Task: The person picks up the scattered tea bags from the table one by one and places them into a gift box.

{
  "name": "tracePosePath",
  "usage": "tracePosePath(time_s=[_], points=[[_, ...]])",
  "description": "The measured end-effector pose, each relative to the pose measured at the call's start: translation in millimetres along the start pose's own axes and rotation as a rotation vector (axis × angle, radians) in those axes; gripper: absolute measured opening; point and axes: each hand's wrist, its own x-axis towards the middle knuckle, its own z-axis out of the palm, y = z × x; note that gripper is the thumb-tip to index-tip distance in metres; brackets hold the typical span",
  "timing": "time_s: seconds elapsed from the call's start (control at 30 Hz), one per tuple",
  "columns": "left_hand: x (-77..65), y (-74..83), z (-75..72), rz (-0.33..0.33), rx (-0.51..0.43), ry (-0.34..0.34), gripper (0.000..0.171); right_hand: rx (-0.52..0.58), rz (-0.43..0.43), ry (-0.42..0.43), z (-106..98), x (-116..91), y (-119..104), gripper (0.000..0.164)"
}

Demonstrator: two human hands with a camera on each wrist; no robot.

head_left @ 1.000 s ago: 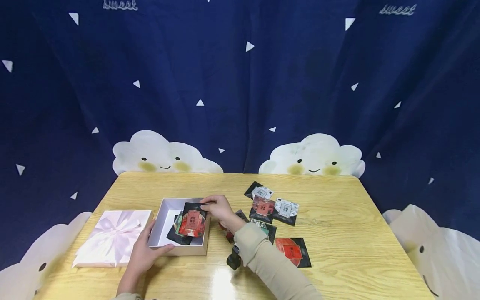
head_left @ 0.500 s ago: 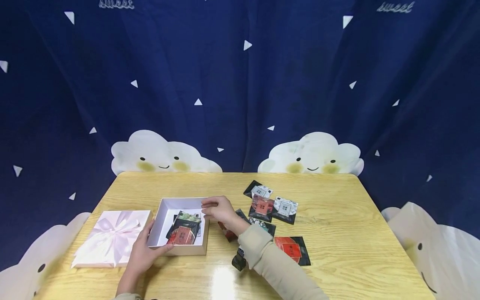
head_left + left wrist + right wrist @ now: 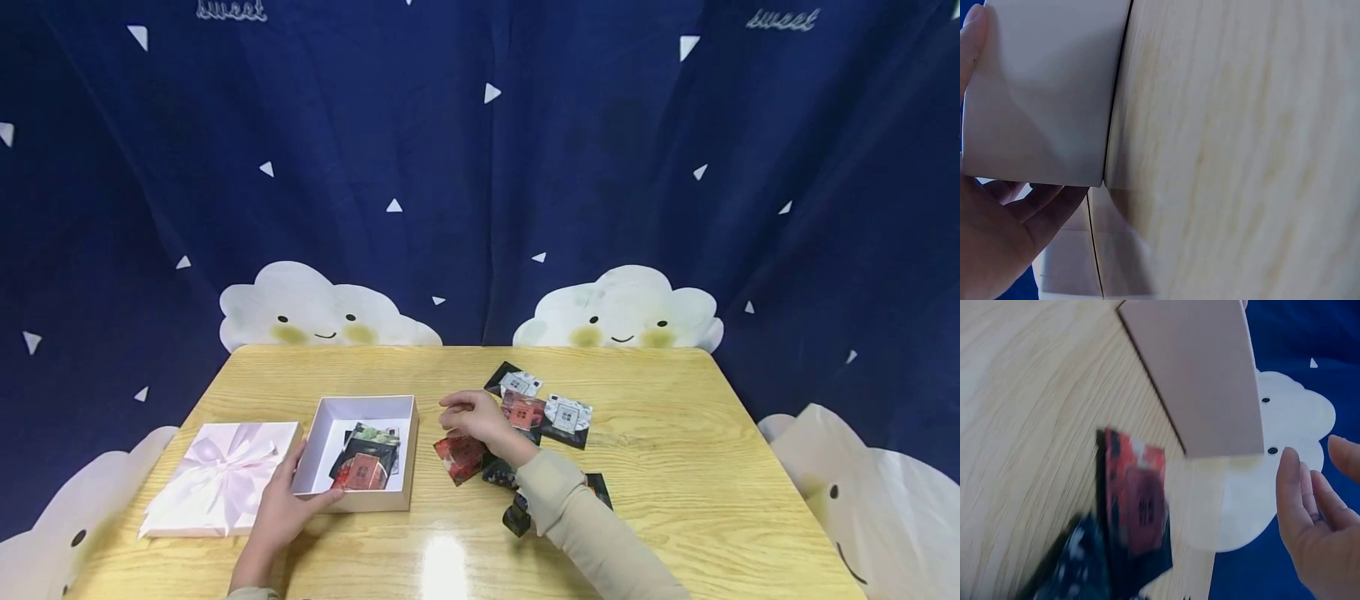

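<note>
My left hand grips the near left corner of an open white box, thumb on the front rim, other fingers along its left side. In the left wrist view that hand bears against the box wall. Several flat sachets lie in the box; a black and red one is in front. My right hand hovers right of the box, above loose sachets, its fingers loosely bent and holding nothing. Nearest beneath it lies a red floral sachet; the sleeve hides others. The right wrist view shows this sachet too.
A pale pink lid with a ribbon bow lies left of the box. More sachets lie to the right, among them a white and black one and a red one. A dark blue curtain hangs behind the wooden table.
A black and red sachet left my right hand and dropped into the box. The right hand has since moved rightward over the loose sachets. My left hand keeps its hold on the box.
</note>
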Motion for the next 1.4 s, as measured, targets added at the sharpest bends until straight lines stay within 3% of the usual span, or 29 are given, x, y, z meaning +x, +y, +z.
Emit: tracePosePath(time_s=[0.17, 0.57, 0.8, 1.0, 1.2, 1.4], points=[[0.3, 0.0, -0.1, -0.004, 0.001, 0.002, 0.099, -0.038, 0.006, 0.004, -19, -5, 5, 0.034], [-1.5, 1.6, -0.5, -0.01, -0.011, -0.01, 0.099, -0.189, 0.027, 0.126, -63, -18, 14, 0.034], [-0.1, -0.1, -0.7, 0.0, -0.006, -0.003, 0.099, -0.164, 0.022, 0.154, -85, -23, 12, 0.037], [1.3, -2.1, 0.5, -0.001, -0.004, -0.003, 0.099, -0.237, 0.019, 0.189, -105, -30, 11, 0.04], [0.3, -0.5, 0.1, -0.012, -0.003, -0.006, 0.099, -0.276, 0.042, 0.249, -129, -36, 21, 0.042], [0.6, 0.1, 0.2, -0.005, 0.002, -0.001, 0.099, -0.353, 0.047, 0.246, -148, -40, 32, 0.042]])
